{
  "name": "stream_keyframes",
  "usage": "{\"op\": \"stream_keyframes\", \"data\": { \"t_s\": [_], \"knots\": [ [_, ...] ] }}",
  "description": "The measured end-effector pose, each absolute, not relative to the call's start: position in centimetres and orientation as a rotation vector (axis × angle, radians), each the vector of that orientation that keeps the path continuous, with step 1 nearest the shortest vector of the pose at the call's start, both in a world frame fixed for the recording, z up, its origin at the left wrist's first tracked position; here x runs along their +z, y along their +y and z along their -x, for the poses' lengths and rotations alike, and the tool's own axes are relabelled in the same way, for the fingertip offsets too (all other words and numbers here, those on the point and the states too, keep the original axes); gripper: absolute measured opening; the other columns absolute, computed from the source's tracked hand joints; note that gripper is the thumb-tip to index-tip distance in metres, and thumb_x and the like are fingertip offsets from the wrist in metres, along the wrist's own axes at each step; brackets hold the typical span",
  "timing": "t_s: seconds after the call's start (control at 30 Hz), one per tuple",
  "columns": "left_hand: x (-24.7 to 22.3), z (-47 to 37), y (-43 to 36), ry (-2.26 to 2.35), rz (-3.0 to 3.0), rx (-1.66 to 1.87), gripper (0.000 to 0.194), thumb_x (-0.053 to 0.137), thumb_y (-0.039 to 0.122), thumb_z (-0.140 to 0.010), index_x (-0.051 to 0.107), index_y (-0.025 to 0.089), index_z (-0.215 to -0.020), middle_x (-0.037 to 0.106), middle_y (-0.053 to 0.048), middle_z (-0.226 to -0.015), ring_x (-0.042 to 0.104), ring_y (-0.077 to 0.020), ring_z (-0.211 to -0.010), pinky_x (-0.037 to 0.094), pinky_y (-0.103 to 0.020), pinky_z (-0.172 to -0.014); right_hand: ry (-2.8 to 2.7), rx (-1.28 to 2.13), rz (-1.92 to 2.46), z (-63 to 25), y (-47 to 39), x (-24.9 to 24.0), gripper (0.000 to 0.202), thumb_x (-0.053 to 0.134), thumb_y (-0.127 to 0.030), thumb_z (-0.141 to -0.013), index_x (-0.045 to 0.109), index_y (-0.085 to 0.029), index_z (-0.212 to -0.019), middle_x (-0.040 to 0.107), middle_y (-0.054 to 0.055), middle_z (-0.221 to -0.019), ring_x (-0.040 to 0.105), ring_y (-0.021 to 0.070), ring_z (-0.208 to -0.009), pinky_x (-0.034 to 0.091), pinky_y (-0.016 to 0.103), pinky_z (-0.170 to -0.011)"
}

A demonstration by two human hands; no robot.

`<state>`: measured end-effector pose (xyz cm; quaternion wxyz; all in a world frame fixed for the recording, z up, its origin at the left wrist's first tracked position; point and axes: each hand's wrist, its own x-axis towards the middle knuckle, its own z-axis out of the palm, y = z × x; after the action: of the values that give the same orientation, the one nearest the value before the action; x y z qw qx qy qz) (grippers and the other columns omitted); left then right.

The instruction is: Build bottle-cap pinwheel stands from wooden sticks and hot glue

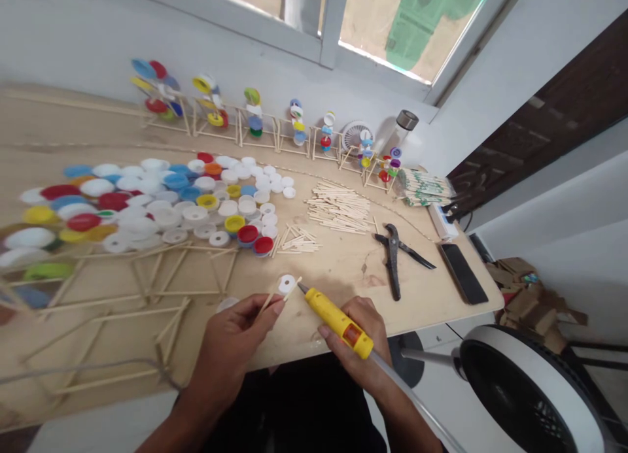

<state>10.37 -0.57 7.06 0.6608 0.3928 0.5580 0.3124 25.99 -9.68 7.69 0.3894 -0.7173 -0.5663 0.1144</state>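
Note:
My left hand point(230, 342) pinches thin wooden sticks point(266, 302) between thumb and fingertips. Just beyond those fingertips is a white bottle cap point(283, 287) with a hole in its middle; whether it touches the sticks I cannot tell. My right hand point(363, 335) is wrapped round a yellow glue gun point(326, 311), from whose rear end a long pale glue stick point(400, 381) runs out. The gun's dark nozzle point(303, 288) points left, close to the tip of one stick. A translucent cap point(228, 303) lies partly behind my left hand.
Bottle caps point(167, 214) in several colours spread across the left, with stick frames point(127, 314) before them. Loose sticks point(338, 206), pliers point(393, 260) and a black phone point(462, 273) lie rightward. Small cap wheels point(255, 123) line the wall. A fan point(520, 387) stands lower right.

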Motion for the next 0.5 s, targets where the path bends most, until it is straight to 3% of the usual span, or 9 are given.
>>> {"op": "stream_keyframes", "data": {
  "t_s": [0.23, 0.5],
  "knots": [
    [7.17, -10.44, -0.58, 1.265, -0.884, 0.688, 0.035, 0.077, 0.046, -0.052, 0.067, 0.018, -0.072, 0.056, 0.006, -0.046, 0.048, -0.0106, -0.034, 0.036, -0.021, -0.031, -1.462, 0.266, 1.841, -26.17, -9.67, 7.24, 0.037, 0.058, -0.045, -0.085, 0.042, -0.022, -0.062, 0.049, -0.003, -0.058, 0.048, 0.0139, -0.058, 0.038, 0.029, -0.062],
    [7.8, -10.58, -0.87, 1.276, -0.883, 0.731, 0.034, 0.077, 0.046, -0.052, 0.067, 0.018, -0.07, 0.054, 0.006, -0.045, 0.046, -0.0089, -0.034, 0.035, -0.019, -0.032, -1.507, 0.242, 1.829, -26.33, -9.45, 7.56, 0.037, 0.058, -0.043, -0.085, 0.04, -0.022, -0.06, 0.046, -0.004, -0.057, 0.046, 0.0129, -0.056, 0.037, 0.029, -0.063]
  ]
}}
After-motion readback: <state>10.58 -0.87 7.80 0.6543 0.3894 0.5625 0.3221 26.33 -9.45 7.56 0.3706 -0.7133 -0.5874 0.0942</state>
